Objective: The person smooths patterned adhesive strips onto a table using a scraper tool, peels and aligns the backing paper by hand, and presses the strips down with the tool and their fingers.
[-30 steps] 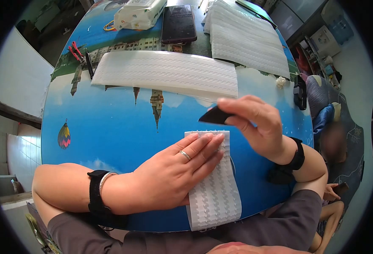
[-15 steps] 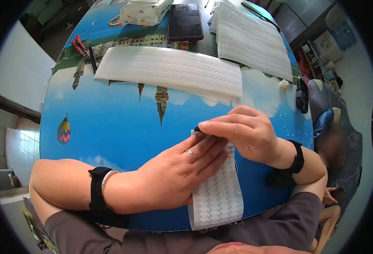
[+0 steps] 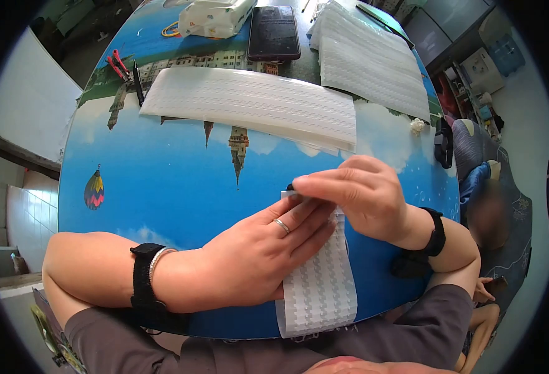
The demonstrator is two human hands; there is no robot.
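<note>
A white strip with rows of small raised shapes (image 3: pixel 320 293) lies at the table's near edge. My left hand (image 3: pixel 259 255) rests flat across its upper part, fingers stretched out and a ring on one of them. Just beyond those fingertips, my right hand (image 3: pixel 355 196) is closed on a black flat piece (image 3: pixel 290 187). Only a small tip of that piece shows; the rest is hidden behind the fingers. My right fingers touch or overlap the fingertips of my left hand at the strip's far end.
A long white sheet (image 3: pixel 249 103) lies across the table, with a stack of white sheets (image 3: pixel 374 68) behind it. Beyond are a phone (image 3: pixel 274 32), a wipes pack (image 3: pixel 215 17) and red-handled pliers (image 3: pixel 118 65). Another person's hand (image 3: pixel 483 290) is at the right.
My right hand has come down and left with the black piece, onto the strip's far end beside my left fingertips. Over the last half second both hands have barely moved.
</note>
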